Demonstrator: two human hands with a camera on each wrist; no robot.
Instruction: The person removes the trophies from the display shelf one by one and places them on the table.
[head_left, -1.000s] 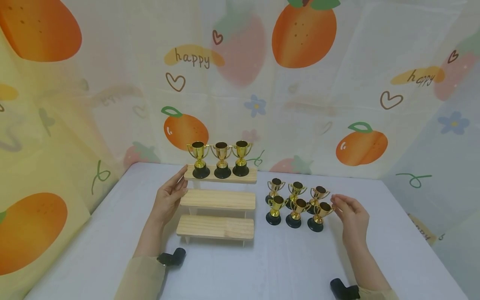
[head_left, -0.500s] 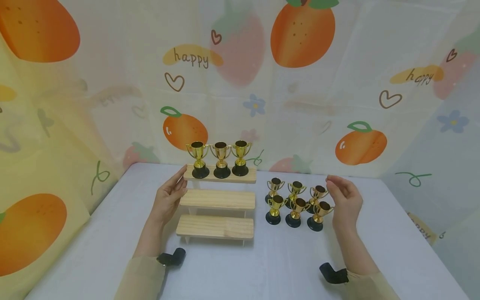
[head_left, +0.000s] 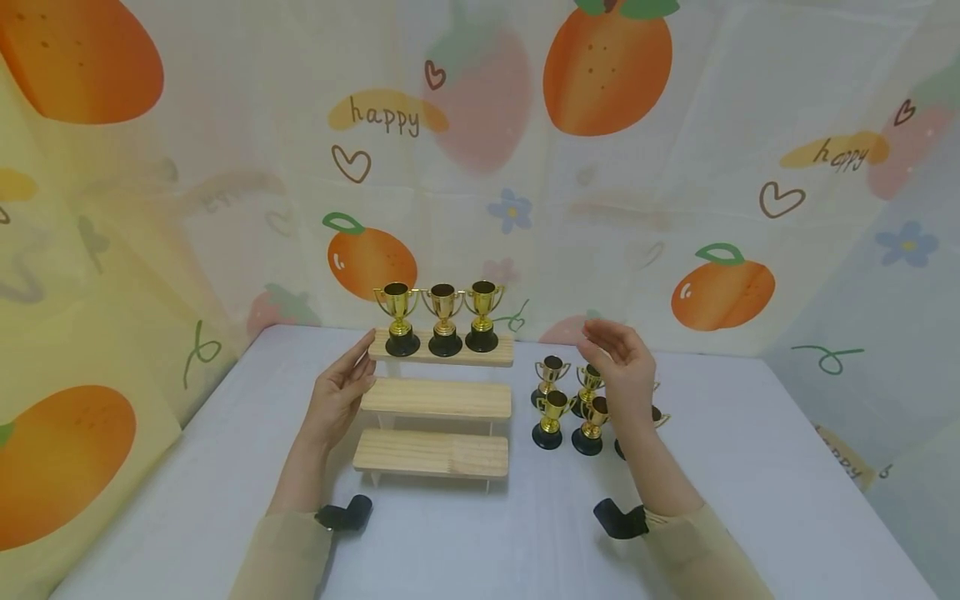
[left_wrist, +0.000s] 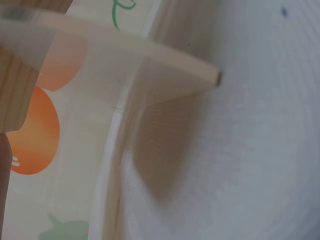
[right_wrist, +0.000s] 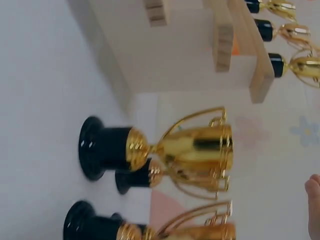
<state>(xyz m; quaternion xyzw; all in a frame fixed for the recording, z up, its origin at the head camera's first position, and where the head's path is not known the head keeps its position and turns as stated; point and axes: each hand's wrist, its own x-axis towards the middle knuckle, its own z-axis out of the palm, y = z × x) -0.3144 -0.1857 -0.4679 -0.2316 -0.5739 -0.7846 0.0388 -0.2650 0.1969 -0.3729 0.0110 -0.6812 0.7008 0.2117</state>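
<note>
A stepped wooden display stand [head_left: 435, 400] with three tiers stands on the table. Along its top tier are three small gold trophy cups [head_left: 445, 308] on black bases. My left hand [head_left: 333, 400] holds the stand's left side, fingers by the end of the top board and thumb lower down. In the left wrist view, the pale side panel [left_wrist: 165, 65] fills the upper part. My right hand [head_left: 622, 367] hovers over the other trophies, fingers loosely bent around nothing. Several upright trophies [head_left: 551, 408] form two rows below it; its wrist hides those at the right. One trophy [right_wrist: 195, 147] looms large in the right wrist view.
A white cloth [head_left: 480, 542] covers the table. Behind it hangs a fruit-print backdrop [head_left: 600, 192], close to the back of the stand. The middle tier [head_left: 438, 398] and lower tier [head_left: 431, 454] are bare boards. Black wrist cameras [head_left: 621, 518] sit on both wrists.
My right hand has left the rightmost trophy, risen, and swung left over the trophy group. The left hand, the stand and the trophies keep their places.
</note>
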